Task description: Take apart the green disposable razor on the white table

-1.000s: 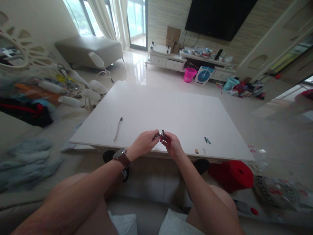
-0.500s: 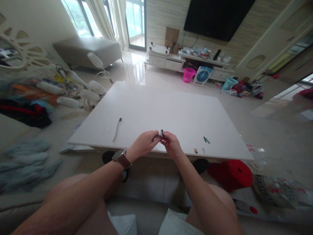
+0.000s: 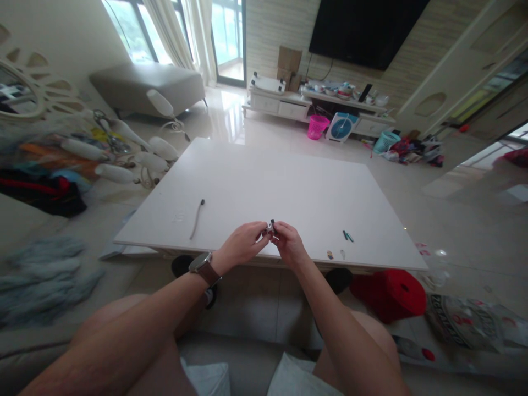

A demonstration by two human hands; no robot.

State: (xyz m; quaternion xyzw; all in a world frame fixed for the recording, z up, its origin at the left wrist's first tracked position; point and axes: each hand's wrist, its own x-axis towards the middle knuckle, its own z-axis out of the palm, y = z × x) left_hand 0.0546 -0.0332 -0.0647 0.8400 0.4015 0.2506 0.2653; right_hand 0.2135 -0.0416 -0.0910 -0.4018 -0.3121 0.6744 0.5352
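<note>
Both hands meet above the near edge of the white table [image 3: 268,176]. Between their fingertips is a small black and silver object [image 3: 271,226], too small to tell its kind. My left hand [image 3: 243,240], with a watch [image 3: 201,262] on its wrist, pinches it from the left. From the right, my right hand [image 3: 290,242] grips it with closed fingers. To the left lies a thin grey stick with a dark head [image 3: 197,219]. On the right side are two small dark green cylinders [image 3: 348,236], a little yellowish and dark piece [image 3: 330,254] and a clear piece [image 3: 342,254].
A faint clear piece [image 3: 178,217] lies on the table's left part. A lamp with several white shades [image 3: 152,161] stands close to the left edge. By the right front corner is a red roll [image 3: 398,294] on the floor. A pink basket [image 3: 317,127] stands beyond the table.
The fingers of my left hand have shifted slightly around the small object, which has turned a little. Both hands stay in nearly the same place.
</note>
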